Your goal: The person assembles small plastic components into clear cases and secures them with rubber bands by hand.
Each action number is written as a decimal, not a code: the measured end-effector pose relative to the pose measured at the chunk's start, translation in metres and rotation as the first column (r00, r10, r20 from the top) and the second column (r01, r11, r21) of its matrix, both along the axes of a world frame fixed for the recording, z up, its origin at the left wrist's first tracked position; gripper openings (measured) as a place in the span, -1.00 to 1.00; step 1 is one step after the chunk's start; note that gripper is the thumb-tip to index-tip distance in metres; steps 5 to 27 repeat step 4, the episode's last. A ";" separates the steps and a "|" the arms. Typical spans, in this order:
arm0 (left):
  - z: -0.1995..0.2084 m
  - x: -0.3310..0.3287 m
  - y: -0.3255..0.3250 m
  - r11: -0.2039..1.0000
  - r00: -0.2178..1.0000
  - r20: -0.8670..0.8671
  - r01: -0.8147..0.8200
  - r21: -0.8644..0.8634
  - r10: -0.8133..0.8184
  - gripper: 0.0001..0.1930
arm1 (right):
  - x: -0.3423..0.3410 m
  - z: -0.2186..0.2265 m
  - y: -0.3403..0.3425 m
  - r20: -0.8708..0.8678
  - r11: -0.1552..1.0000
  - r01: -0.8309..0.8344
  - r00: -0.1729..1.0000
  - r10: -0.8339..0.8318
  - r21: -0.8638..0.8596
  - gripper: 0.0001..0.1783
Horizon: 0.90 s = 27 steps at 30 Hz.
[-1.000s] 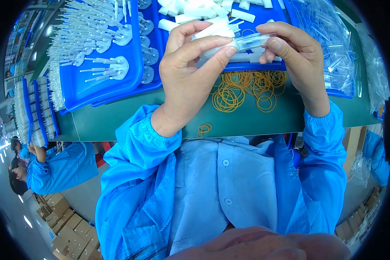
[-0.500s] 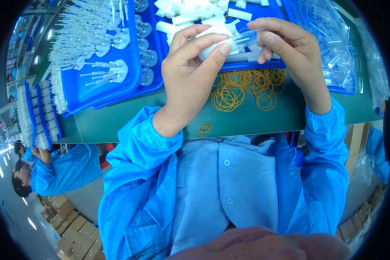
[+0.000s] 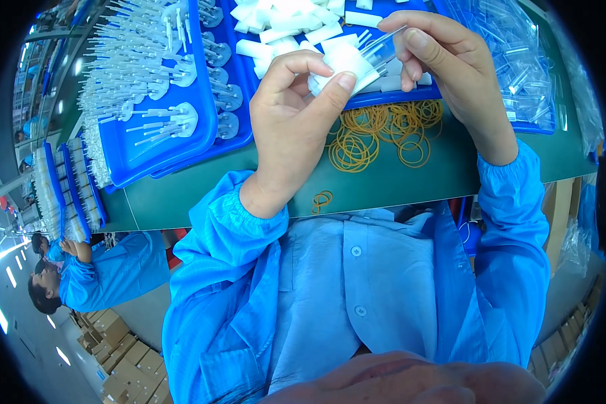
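Observation:
Over the near edge of the middle tray, my left hand (image 3: 293, 118) pinches a white piece (image 3: 350, 66) between thumb and fingers. Its rounded end sits in the hand, and thin rods point up to the right. Around those rods is a clear plastic sleeve (image 3: 386, 48), whose far end my right hand (image 3: 444, 64) grips between thumb and index finger. The right hand's other fingers curl below it. How far the sleeve reaches over the white piece cannot be made out. White foam-like pieces (image 3: 262, 49) lie just behind both hands.
Blue trays (image 3: 145, 165) with many-pronged white parts (image 3: 175, 123) stand at left. Clear plastic sleeves (image 3: 518, 81) fill a blue tray at right. Yellow rubber bands (image 3: 353, 151) lie on the green table (image 3: 249, 202). A co-worker in a blue smock (image 3: 124, 269) is at far left.
My left fingers have drawn back, so more of the white piece shows. The clear sleeve now slants more steeply upward, my right hand still at its far end. The whole view has shifted slightly.

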<state>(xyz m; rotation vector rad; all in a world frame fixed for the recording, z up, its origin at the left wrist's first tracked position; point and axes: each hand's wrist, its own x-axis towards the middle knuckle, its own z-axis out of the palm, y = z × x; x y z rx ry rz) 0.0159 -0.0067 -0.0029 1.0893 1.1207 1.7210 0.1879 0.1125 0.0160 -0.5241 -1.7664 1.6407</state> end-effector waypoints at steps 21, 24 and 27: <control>-0.003 -0.001 0.000 0.999 0.999 0.036 0.017 0.029 -0.019 -0.83 | 0.004 -0.002 0.002 0.036 0.997 -0.010 0.999 0.007 0.074 -0.70; -0.003 -0.001 0.000 0.999 0.999 0.036 0.017 0.029 -0.019 -0.83 | 0.004 -0.002 0.002 0.036 0.997 -0.010 0.999 0.007 0.074 -0.70; -0.003 -0.001 0.000 0.999 0.999 0.036 0.017 0.029 -0.019 -0.83 | 0.004 -0.002 0.002 0.036 0.997 -0.010 0.999 0.007 0.074 -0.70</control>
